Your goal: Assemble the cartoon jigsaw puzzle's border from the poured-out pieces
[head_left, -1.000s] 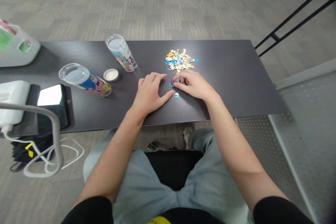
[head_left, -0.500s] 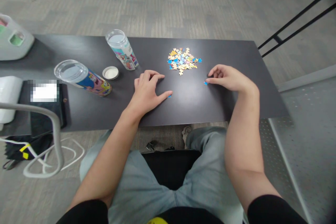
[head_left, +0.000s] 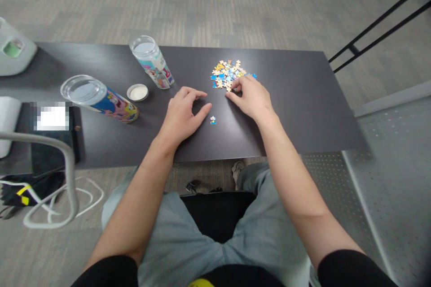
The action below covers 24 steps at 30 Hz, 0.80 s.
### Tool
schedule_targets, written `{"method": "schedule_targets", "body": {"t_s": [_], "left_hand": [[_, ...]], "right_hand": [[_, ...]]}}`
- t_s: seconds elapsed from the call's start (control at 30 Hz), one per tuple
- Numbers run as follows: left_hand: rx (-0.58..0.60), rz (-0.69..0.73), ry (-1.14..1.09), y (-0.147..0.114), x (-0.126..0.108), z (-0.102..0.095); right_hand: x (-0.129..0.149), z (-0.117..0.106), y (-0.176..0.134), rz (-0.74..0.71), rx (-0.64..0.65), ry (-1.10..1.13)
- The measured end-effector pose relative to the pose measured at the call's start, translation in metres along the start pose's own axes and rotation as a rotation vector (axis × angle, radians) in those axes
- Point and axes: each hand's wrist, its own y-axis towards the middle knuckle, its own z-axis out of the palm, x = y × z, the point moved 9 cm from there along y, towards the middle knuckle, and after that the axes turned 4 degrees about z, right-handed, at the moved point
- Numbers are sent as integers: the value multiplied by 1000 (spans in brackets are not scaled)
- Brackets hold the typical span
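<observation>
My left hand [head_left: 183,116] rests on the dark table with its fingers apart and nothing between them. Just right of its thumb lies a single small jigsaw puzzle piece [head_left: 213,120], blue at the bottom with white and yellow above. Farther back is a loose pile of jigsaw puzzle pieces [head_left: 224,71], some cream-coloured, others blue, yellow and mixed. My right hand [head_left: 252,96] is at the near right edge of this pile, thumb and bent fingers closed around a cream jigsaw puzzle piece [head_left: 229,88]. The hand covers part of the pile.
Two clear-topped cylindrical containers with cartoon prints, one at the back [head_left: 155,65] and one nearer [head_left: 111,101], stand left of my hands. Beside them is a round white lid [head_left: 138,93]. A black case [head_left: 50,143] and a grey curved tube [head_left: 70,170] are at far left.
My right hand has moved left and back from the table's right part to the pile. My left thumb has shifted off the single piece, which now shows fully.
</observation>
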Motion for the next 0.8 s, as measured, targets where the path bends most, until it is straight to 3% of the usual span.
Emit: {"method": "schedule_targets", "body": {"t_s": [0.1,0.23,0.37,0.43,0.57,0.8], "left_hand": [[3,-14,16,0,-1,1],[5,-15,12,0,0,1],[18,-19,23,0,0,1],[25,-23,37,0,0,2],[34,1,45,0,-3,5],[72,43,4,-5,-12,7]], "right_hand": [[0,5,4,-95,28,139],[-1,6,1,-153,172,310],[-5,-4,-8,-248,302,289],[-12,-14,-6,-253,268,250],[-23,-28,9,-158,42,159],[-7,2,23,-97,-43,69]]}}
